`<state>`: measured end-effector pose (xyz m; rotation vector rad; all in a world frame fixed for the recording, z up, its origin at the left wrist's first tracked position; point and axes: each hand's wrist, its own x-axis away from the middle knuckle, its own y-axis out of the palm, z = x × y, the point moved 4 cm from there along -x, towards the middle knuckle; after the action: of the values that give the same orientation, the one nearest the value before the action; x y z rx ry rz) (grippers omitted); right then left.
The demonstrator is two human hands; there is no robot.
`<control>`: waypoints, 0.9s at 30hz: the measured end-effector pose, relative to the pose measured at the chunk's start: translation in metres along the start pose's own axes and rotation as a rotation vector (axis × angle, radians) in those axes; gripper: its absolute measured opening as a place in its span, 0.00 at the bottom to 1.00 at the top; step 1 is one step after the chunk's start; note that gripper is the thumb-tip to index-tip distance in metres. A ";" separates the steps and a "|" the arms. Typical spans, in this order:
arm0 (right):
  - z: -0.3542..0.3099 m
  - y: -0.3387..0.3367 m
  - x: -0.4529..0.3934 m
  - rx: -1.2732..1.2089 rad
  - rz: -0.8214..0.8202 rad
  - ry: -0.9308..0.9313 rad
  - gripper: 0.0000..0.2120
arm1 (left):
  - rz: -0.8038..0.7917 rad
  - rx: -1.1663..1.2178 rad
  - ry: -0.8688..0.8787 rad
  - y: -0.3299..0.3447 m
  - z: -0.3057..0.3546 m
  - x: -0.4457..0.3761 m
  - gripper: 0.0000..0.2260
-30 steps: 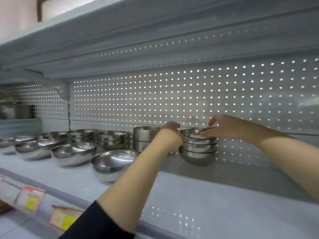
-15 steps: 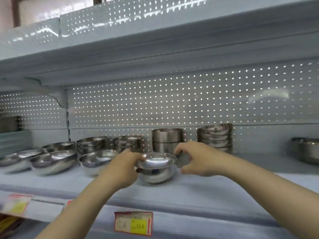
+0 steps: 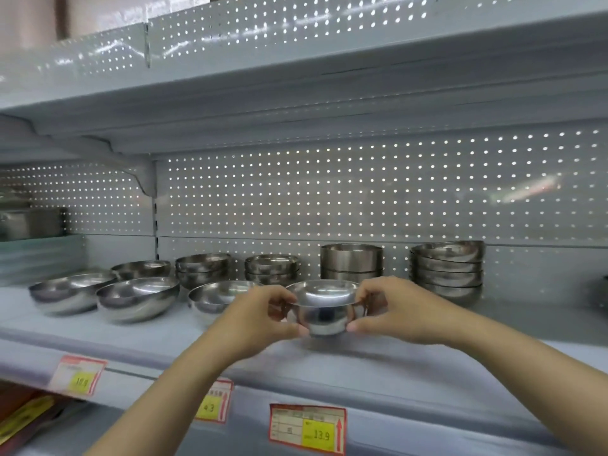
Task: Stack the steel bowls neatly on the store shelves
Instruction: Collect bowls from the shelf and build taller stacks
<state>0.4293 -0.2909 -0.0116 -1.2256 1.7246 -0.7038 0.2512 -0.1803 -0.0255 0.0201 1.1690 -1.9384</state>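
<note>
Steel bowl between both gripping hands

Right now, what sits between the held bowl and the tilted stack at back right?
Head view: only bare shelf between the held bowl and tilted stack, besides the right hand.

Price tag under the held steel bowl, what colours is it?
The price tag is red-bordered with a yellow patch reading 13.9, clearest in the head view.

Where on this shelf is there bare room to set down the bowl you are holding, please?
Bare shelf lies in front, below the held bowl, and right of the tall bowl stack. Left of the left hand it is crowded with single bowls and short stacks.
</note>
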 end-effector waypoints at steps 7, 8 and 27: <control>-0.054 0.006 -0.061 -0.092 0.145 -0.130 0.15 | 0.249 -0.010 0.016 -0.081 -0.025 -0.002 0.23; -0.062 0.012 -0.071 -0.092 0.147 -0.138 0.15 | 0.256 -0.010 -0.008 -0.088 -0.034 -0.002 0.23; -0.067 0.071 -0.117 -0.090 -0.059 -0.078 0.17 | 0.102 -0.135 -0.194 -0.092 -0.108 -0.005 0.23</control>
<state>0.3529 -0.1595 -0.0016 -1.3533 1.6771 -0.6111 0.1515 -0.0799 -0.0183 -0.1737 1.1437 -1.7276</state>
